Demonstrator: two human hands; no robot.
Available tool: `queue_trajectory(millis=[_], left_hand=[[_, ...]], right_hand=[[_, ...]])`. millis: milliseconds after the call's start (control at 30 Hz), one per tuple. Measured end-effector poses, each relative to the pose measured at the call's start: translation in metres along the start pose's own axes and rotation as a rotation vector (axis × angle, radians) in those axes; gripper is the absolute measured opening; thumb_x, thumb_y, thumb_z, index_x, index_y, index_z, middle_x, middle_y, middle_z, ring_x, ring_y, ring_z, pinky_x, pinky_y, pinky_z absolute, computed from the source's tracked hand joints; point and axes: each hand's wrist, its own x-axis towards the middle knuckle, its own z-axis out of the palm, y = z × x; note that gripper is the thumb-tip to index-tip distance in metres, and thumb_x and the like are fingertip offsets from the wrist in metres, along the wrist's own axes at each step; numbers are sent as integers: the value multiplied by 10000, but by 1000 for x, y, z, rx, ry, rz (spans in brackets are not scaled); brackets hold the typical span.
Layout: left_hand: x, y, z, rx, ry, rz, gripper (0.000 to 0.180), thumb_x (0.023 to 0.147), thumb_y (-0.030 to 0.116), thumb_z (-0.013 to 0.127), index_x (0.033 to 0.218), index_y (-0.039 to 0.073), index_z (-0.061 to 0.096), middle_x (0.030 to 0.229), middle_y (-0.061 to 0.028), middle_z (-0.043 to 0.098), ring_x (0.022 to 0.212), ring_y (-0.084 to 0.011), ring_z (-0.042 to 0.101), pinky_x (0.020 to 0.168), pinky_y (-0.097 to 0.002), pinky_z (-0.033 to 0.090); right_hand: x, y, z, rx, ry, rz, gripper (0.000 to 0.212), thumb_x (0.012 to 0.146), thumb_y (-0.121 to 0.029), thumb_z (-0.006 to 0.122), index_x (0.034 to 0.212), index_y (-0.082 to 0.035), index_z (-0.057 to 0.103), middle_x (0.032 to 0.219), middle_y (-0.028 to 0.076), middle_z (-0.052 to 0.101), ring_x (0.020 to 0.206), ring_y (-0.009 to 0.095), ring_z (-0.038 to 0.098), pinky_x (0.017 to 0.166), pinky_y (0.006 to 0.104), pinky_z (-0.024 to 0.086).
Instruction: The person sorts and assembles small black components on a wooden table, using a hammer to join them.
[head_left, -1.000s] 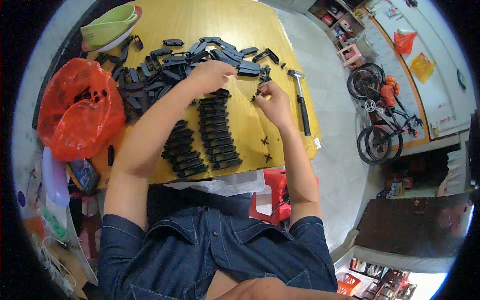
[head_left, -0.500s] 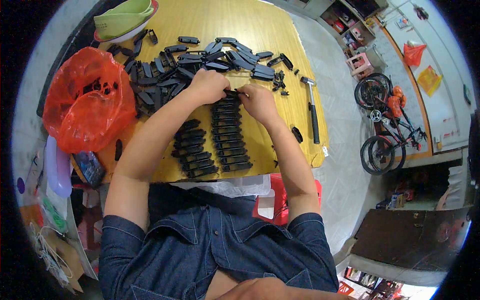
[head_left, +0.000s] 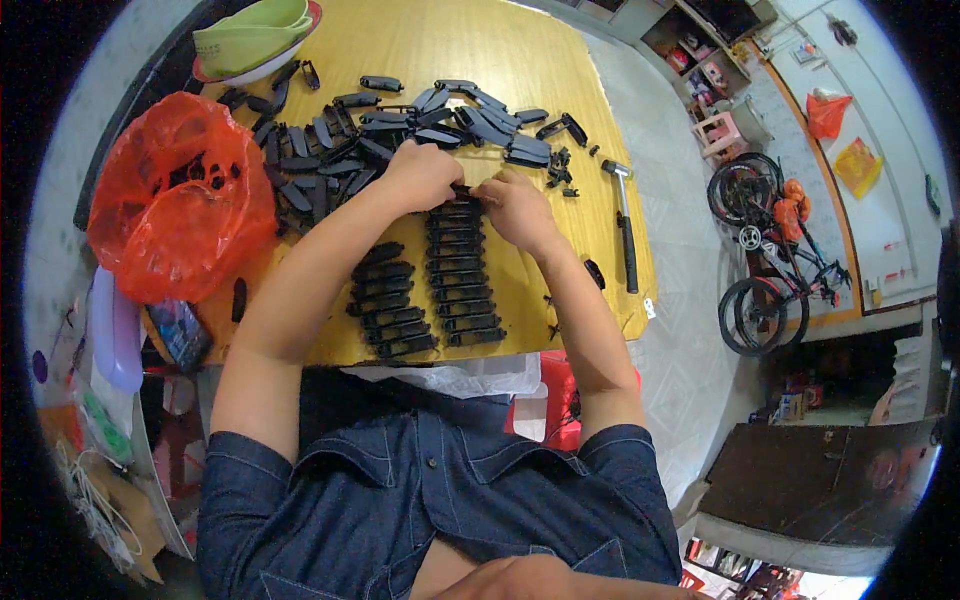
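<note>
My left hand point(head_left: 428, 178) and my right hand point(head_left: 514, 206) meet at the far end of a longer ladder-like cable drag chain point(head_left: 460, 268) of black plastic links. With fingers pinched from either side, they grip its end link point(head_left: 463, 191), which is partly hidden by my fingertips. The chain runs toward me flat on the table. To its left lies a shorter, slightly curved chain point(head_left: 392, 300) of similar black links, partly behind my left forearm. Beyond my hands spreads a loose pile of black links point(head_left: 325, 150).
On the yellow wooden table point(head_left: 540, 60) a hammer point(head_left: 627, 235) lies to the right, near small black pieces point(head_left: 560, 170). At left are a red plastic bag point(head_left: 180, 245) with black pieces inside, a phone point(head_left: 180, 333) at the edge, and green and white bowls point(head_left: 250, 45).
My hands stay at the chain's far end, with only small shifts of the fingers. The whole view has moved slightly. Neither chain shows a clear change.
</note>
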Motion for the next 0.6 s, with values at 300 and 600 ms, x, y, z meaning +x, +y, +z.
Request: queue_trajectory(millis=[300, 600], left_hand=[[2, 0, -6, 52, 11, 19, 189, 726, 272, 674, 899, 200, 695, 861, -37, 663, 897, -237, 609, 763, -425, 417], [25, -22, -14, 112, 109, -185, 187, 767, 145, 559, 906, 164, 682, 922, -63, 651, 949, -246, 603, 769, -427, 456]], right_hand=[[-2, 16, -18, 97, -162, 202, 187, 766, -131, 592, 936, -154, 665, 938, 119, 607, 920, 303, 566, 750, 387, 472], [-35, 24, -39, -208, -91, 446, 241, 771, -239, 619, 927, -59, 651, 895, 170, 638, 837, 329, 613, 736, 413, 488]])
